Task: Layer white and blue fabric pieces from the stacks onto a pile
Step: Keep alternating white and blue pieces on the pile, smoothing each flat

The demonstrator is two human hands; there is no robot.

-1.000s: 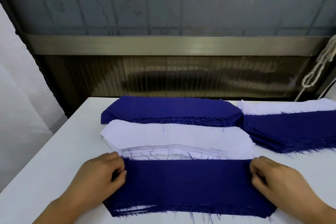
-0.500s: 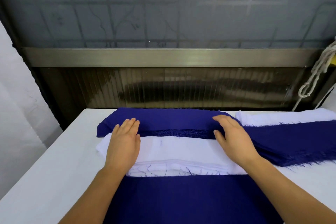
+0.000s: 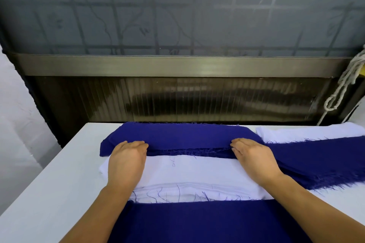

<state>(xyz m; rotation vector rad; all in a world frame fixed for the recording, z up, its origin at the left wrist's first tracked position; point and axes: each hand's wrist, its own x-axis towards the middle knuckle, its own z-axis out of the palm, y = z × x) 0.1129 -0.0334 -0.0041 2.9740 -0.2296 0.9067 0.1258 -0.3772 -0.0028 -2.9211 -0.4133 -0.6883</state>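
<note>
Both hands, left hand (image 3: 126,163) and right hand (image 3: 254,159), lie across the white stack (image 3: 193,171), fingers curling at the far blue stack (image 3: 183,136)'s frayed near edge, grip unclear. The pile (image 3: 197,221) sits nearest. Loose threads could drag two pieces.

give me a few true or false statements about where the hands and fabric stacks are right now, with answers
1. The left hand lies over the white fabric stack, its fingertips at the far blue fabric stack. True.
2. The right hand holds a rope. False: it rests on fabric; the rope hangs against the wall at the right.
3. The nearest fabric to the person is blue. True.
4. The white table carries only blue fabric. False: white pieces lie there too.
5. Both hands are lifted high above the table. False: both are down on the stacks.
</note>
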